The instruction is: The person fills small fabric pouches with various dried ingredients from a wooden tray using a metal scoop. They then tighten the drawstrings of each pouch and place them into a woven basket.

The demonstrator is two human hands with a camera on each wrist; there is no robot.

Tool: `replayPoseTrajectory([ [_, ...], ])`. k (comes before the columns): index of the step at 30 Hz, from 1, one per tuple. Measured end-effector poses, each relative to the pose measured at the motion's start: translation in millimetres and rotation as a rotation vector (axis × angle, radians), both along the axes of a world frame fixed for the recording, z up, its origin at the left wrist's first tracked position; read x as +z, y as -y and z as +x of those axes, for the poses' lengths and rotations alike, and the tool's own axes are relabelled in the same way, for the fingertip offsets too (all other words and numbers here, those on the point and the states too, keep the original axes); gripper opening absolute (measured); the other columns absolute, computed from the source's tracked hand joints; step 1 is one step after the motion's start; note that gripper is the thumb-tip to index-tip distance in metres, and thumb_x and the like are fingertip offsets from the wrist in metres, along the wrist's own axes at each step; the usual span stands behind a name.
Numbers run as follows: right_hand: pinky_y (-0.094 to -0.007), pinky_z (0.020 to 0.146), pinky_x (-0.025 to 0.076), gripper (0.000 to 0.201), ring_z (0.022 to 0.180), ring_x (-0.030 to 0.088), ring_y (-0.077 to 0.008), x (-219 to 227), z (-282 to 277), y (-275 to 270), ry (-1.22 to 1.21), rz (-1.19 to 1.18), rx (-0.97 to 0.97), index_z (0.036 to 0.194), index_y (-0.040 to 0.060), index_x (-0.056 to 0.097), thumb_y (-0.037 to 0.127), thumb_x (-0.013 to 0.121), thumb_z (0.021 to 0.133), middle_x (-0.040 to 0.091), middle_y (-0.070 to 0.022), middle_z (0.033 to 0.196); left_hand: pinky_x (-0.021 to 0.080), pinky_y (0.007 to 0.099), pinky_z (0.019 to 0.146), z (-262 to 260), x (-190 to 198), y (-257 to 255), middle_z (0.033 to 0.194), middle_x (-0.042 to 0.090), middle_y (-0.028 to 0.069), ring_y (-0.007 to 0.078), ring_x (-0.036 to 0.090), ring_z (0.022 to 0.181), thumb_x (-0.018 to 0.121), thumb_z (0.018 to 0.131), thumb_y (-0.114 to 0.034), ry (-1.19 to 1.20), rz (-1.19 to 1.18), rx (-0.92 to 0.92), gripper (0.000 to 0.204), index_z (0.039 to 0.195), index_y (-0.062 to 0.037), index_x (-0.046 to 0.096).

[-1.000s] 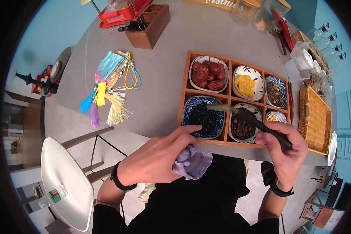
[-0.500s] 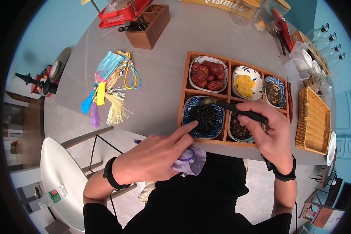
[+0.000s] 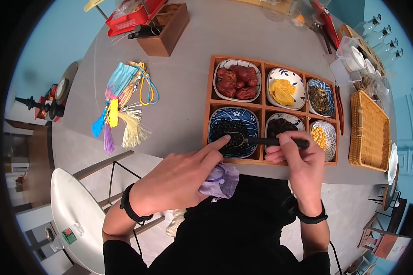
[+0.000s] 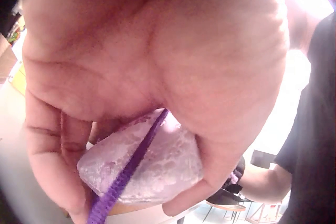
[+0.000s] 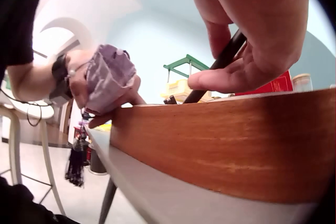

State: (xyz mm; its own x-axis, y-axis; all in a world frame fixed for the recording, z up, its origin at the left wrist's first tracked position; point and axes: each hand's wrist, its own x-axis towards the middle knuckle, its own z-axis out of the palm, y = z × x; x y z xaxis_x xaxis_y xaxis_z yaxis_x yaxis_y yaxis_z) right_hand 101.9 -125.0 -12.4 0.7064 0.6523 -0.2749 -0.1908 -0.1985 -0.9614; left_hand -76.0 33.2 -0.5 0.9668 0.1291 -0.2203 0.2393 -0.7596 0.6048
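A lavender drawstring pouch [image 3: 221, 183] with a purple cord [image 4: 126, 176] is gripped in my left hand [image 3: 174, 176], its mouth facing up. The left index finger stretches over the near-left blue patterned bowl [image 3: 248, 118], its tip beside the spoon's head. My right hand [image 3: 303, 158] grips a spoon [image 3: 267, 141] by its black handle. Down among the black beans [image 3: 224, 127] in that bowl lies the spoon's head. In the right wrist view the pouch [image 5: 109, 77] hangs just beyond the tray's edge.
The bowl stands in a divided wooden tray [image 3: 208, 94] with red dates [image 3: 236, 82], a yellow food [image 3: 283, 91], dried leaves [image 3: 320, 98], dark pieces [image 3: 284, 126] and corn kernels [image 3: 319, 136]. A wicker basket [image 3: 369, 133] lies right, tasselled pouches [image 3: 121, 87] left, a wooden box [image 3: 165, 34] behind.
My right hand has moved left, bringing the spoon's head from the bowl's far rim down into the black beans. My left hand stays by the bowl with the pouch; the head view shifts slightly.
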Motion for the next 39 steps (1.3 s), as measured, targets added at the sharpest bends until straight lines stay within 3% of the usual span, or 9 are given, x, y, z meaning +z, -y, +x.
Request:
replayPoseTrajectory([
  [4,-0.025,0.066,0.055,0.017,0.071,0.068,-0.0167,-2.8,-7.2,1.0,-0.007,0.041,-0.06,0.101,-0.0076,0.059,0.008,0.059,0.094,0.068,-0.0155,0.082,0.053,0.04,0.076,-7.5,-4.1,-2.4,0.142,0.045,0.0174,0.0354,0.065,0.095,0.075,0.068,-0.009,0.051,-0.093,0.066,0.045,0.105,-0.0059,0.051],
  [9,-0.0262,0.065,0.055,0.018,0.068,0.068,-0.0185,-8.0,-0.9,12.4,-0.025,0.113,-0.147,0.101,-0.0071,0.06,0.01,0.057,0.095,0.068,-0.017,0.079,0.049,0.0319,0.081,-34.5,-18.6,-7.6,0.114,0.059,0.0105,0.0247,0.062,0.092,0.078,0.066,-0.002,0.375,-0.395,0.435,0.048,0.105,-0.007,0.051],
  [15,-0.0293,0.062,0.056,0.019,0.063,0.066,-0.0198,1.5,8.1,19.5,0.102,0.193,-0.212,0.099,-0.0065,0.06,0.011,0.053,0.095,0.067,-0.0175,0.076,0.048,0.0322,0.082,-17.5,-17.0,-13.7,0.101,0.059,0.0135,0.0275,0.062,0.094,0.079,0.064,-0.004,0.293,-0.133,0.523,0.059,0.114,-0.0047,0.049],
  [21,-0.0303,0.064,0.057,0.015,0.066,0.068,-0.0214,43.5,7.4,24.0,0.226,0.265,-0.125,0.099,-0.0067,0.06,0.005,0.052,0.094,0.066,-0.0154,0.085,0.049,0.038,0.083,-5.4,-14.5,-13.5,0.104,0.06,0.0176,0.0383,0.06,0.098,0.078,0.061,-0.003,0.237,-0.077,0.481,0.063,0.116,-0.0035,0.048],
  [24,-0.0283,0.066,0.054,0.014,0.077,0.067,-0.0195,58.0,-6.5,10.2,0.324,0.204,0.216,0.1,-0.0056,0.062,-0.006,0.059,0.087,0.065,-0.0146,0.09,0.049,0.0372,0.083,-1.6,-12.6,-12.2,0.103,0.061,0.0168,0.0357,0.062,0.096,0.077,0.062,-0.003,0.217,-0.156,0.493,0.061,0.116,-0.0036,0.048],
  [27,-0.0283,0.067,0.051,0.025,0.079,0.065,-0.0189,67.5,-3.3,-4.6,0.796,0.292,0.595,0.103,-0.0042,0.065,-0.008,0.067,0.078,0.065,-0.0177,0.088,0.049,0.0354,0.082,-1.6,-17.1,-12.9,0.101,0.061,0.0156,0.0315,0.063,0.094,0.077,0.064,-0.002,0.258,-0.206,0.479,0.06,0.116,-0.0036,0.047],
  [31,-0.0287,0.07,0.051,0.024,0.079,0.065,-0.02,61.4,8.5,17.6,0.707,0.347,0.493,0.101,-0.0047,0.064,-0.006,0.067,0.078,0.065,-0.0176,0.089,0.05,0.0409,0.082,-7.8,-25.3,-15.1,0.106,0.061,0.0164,0.0381,0.061,0.097,0.075,0.066,-0.005,0.284,-0.243,0.466,0.058,0.117,-0.0029,0.048],
  [34,-0.0284,0.074,0.05,0.015,0.081,0.064,-0.0201,50.6,11.5,24.9,0.469,0.189,0.135,0.099,-0.0052,0.062,-0.002,0.064,0.084,0.065,-0.0153,0.088,0.05,0.0324,0.084,-18.3,-28.7,-16.4,0.107,0.061,0.0132,0.0282,0.063,0.096,0.078,0.065,-0.004,0.312,-0.343,0.476,0.055,0.113,-0.005,0.05],
  [39,-0.0261,0.07,0.048,0.015,0.077,0.063,-0.0163,33.3,21.8,25.0,0.519,0.069,0.312,0.1,-0.0027,0.063,-0.002,0.064,0.085,0.064,-0.0094,0.085,0.053,0.0353,0.081,-12.2,-18.1,-6.9,0.123,0.059,0.0133,0.0318,0.064,0.099,0.079,0.064,-0.007,0.388,-0.248,0.186,0.051,0.106,-0.0067,0.051],
])
